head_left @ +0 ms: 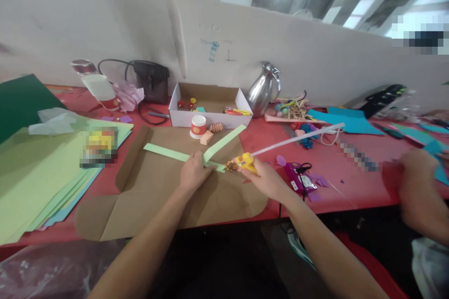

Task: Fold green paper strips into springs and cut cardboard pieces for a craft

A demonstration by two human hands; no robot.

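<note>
Two light green paper strips meet at an angle; one strip (224,143) points up to the right, the other strip (166,151) runs left. My left hand (194,173) is closed on them where they join. A yellow glue gun (247,162) sits in my right hand (268,180), its nozzle end close to the short end of the strips. From its back sticks a long clear glue stick (298,139). Beneath both hands lies a flattened brown cardboard box (157,196). Two folded orange paper pieces (206,138) rest beside a paper cup (198,127).
A white box (210,120) and a steel jug (261,91) stand at the back. Coloured paper sheets (31,173) are stacked on the left. A purple packet (298,178) with a black cord lies right. Another person's hand (419,173) is at far right.
</note>
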